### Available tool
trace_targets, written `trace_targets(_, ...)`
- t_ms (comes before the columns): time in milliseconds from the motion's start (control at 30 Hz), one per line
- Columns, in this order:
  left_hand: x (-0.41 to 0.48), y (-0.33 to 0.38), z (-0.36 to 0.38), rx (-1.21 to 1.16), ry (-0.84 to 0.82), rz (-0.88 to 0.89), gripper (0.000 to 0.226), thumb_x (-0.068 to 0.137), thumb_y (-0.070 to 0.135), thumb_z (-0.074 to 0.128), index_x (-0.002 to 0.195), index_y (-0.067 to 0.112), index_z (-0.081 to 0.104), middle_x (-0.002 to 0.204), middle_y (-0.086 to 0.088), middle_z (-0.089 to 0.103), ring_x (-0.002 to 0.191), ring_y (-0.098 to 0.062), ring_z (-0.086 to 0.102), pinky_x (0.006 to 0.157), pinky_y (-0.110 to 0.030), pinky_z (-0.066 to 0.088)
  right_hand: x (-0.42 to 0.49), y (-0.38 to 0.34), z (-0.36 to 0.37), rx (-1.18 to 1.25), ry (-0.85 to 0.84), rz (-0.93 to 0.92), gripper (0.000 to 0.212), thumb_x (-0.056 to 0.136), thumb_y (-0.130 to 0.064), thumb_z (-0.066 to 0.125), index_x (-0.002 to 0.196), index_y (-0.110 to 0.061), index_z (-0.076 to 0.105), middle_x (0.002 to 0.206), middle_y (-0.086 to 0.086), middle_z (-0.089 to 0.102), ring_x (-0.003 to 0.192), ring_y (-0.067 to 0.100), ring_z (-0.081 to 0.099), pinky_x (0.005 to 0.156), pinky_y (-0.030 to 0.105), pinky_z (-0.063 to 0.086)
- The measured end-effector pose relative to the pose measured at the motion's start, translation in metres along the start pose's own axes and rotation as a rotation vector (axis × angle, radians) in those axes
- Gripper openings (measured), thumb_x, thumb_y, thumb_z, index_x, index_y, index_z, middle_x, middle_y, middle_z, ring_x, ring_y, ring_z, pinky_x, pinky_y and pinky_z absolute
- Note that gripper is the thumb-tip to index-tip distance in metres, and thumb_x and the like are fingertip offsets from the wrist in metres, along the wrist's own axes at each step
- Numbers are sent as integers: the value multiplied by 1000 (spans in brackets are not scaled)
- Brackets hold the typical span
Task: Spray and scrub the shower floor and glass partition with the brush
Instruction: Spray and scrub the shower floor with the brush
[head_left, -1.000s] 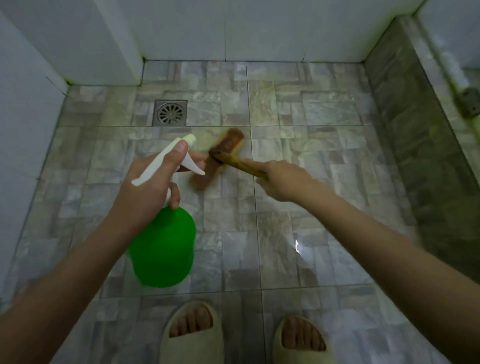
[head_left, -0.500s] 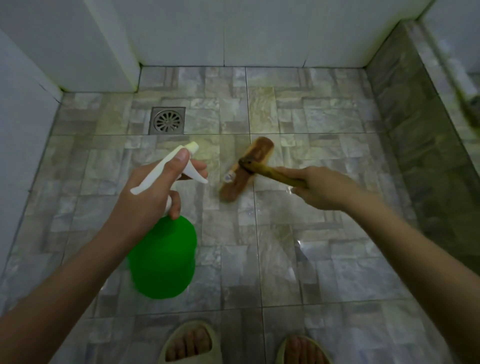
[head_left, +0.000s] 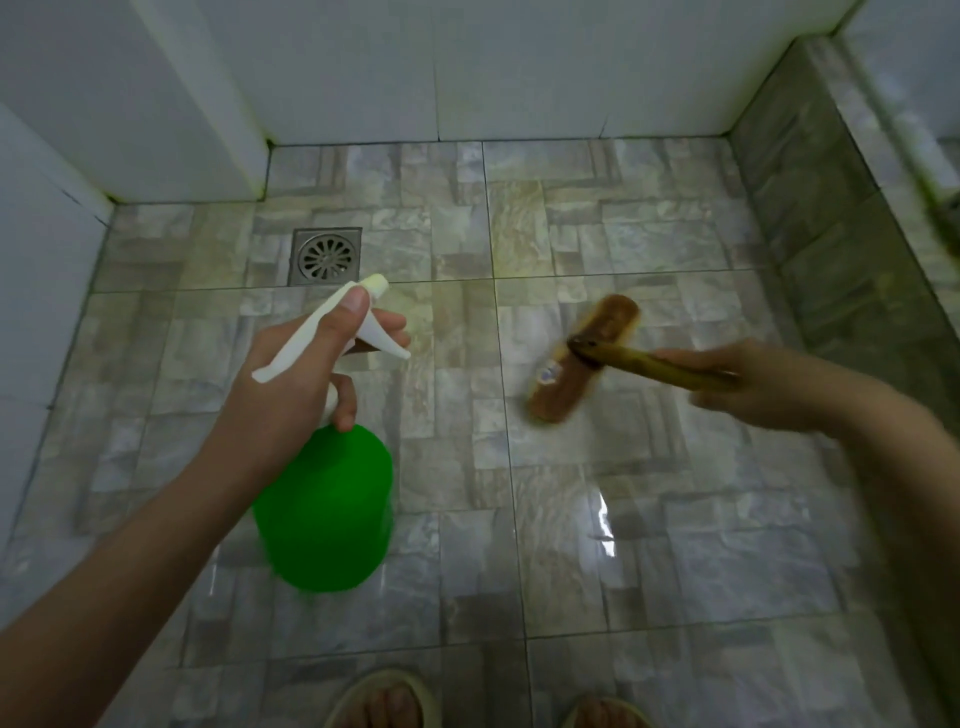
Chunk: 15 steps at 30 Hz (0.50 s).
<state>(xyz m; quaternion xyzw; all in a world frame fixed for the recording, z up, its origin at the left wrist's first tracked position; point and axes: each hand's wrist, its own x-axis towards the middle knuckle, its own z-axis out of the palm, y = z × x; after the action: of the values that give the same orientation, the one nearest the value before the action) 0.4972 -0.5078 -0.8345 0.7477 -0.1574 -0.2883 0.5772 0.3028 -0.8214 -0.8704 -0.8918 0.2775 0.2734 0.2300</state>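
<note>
Bare forearms, pale slide sandals

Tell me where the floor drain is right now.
In the head view, the drain sits in the floor's far left part near the white wall corner, just beyond the spray bottle's nozzle held in the left hand.

Open floor between spray bottle and brush; walls close three sides.

My left hand holds the spray bottle above the floor; the drain lies beyond it. To the right, my right hand presses the brush onto the tiles.
</note>
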Motion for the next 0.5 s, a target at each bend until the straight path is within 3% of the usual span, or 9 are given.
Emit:
trace_targets(100, 3, 2, 0, -7, 12, 5, 33, 92, 54, 44, 102, 39, 71, 106, 5, 77, 41, -6, 50, 41, -19, 40, 5, 0, -2, -24, 63, 73, 58, 95, -24, 56, 138, -52, 31, 133, 8, 58, 114, 28, 56, 93, 35, 44)
trace_targets(233, 5, 4, 2, -9, 7, 6, 33, 90, 55, 44, 106, 40, 68, 111, 3, 76, 41, -5, 50, 42, -21, 41, 66, -40, -1, -55, 199, -35, 57, 98, -28, 50, 146, -47, 27, 127, 7, 58, 105, 26, 57, 87, 36, 44)
trace_targets(367, 4, 6, -1, -31, 24, 14, 34, 88, 55, 43, 109, 39, 65, 110, 3, 75, 45, -2, 56, 42, -19, 41, 43, -17, -29, -125, 48, -33, 59, 97, -24, 54, 135, -57, 23, 118, -4, 58, 84, 12, 54, 78, 25, 44)
trace_targets(433, 4, 6, -5, -44, 41, 24, 30, 90, 54, 44, 107, 41, 65, 110, 1, 75, 45, -3, 56, 41, -19, 41, 25, -5, -34, -102, 16, 35, 60, 95, -25, 55, 132, -59, 22, 123, 3, 60, 93, 19, 58, 87, 33, 46)
trace_targets(500, 4, 5, -6, -51, 52, 20, 26, 94, 54, 46, 106, 40, 65, 110, -1, 74, 46, -1, 57, 40, -18, 41, 35, -18, -34, -84, 54, 44, 58, 96, -23, 54, 139, -53, 28, 120, 6, 59, 89, 20, 57, 83, 31, 42)
